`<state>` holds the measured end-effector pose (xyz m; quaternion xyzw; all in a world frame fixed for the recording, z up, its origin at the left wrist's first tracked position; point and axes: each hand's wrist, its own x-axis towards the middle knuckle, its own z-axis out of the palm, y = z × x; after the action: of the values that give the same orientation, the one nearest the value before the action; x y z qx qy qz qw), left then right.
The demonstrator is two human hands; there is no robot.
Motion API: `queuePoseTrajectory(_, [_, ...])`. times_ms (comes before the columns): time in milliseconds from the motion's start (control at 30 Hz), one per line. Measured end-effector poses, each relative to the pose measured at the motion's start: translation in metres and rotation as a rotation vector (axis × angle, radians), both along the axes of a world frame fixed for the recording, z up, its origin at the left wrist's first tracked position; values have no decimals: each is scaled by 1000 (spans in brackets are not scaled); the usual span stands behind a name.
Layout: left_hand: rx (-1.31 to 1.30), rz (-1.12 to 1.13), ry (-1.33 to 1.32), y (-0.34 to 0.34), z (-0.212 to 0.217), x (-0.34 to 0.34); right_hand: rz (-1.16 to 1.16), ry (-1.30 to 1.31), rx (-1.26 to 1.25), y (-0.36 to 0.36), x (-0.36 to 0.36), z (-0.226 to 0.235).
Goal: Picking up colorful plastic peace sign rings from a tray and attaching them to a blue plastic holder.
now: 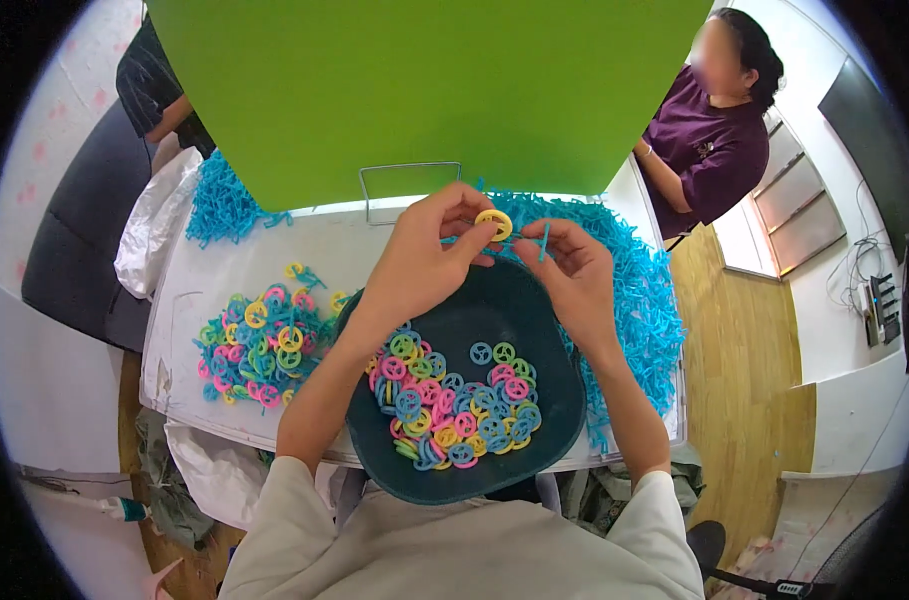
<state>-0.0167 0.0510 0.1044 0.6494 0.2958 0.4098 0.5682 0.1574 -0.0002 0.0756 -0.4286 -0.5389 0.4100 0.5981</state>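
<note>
Above the far rim of a dark bin [564, 425], my left hand [424, 255] pinches a small yellow spoked ring [493, 214] between thumb and fingers. Close beside it, my right hand [582, 280] grips a thin blue plastic piece [545, 243] at the fingertips. Another blue bit shows between the hands, partly covered by fingers; whether it joins the ring I cannot tell. Inside the bin lie many loose spoked rings [449, 405] in pink, yellow, green and blue. Left of my left forearm is a heap of similar coloured rings with blue pieces [259, 345] among them.
Blue plastic pieces [634, 300] cover the white table's [179, 300] right side; a smaller blue pile [222, 195] lies back left. A green panel [434, 90] stands ahead, a wire frame [411, 165] before it. People [714, 150] are at both sides. A white bag [159, 220] hangs left.
</note>
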Motion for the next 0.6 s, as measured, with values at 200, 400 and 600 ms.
queuePoseTrajectory(200, [15, -39, 0, -4, -1, -9, 77, -9, 62, 2, 0, -9])
queuePoseTrajectory(400, [-54, -22, -9, -6, -6, -8, 77, -151, 136, 1, 0, -13])
queuePoseTrajectory(600, [-3, -8, 23, -8, -18, -10, 82, -262, 85, -1, 2, -10])
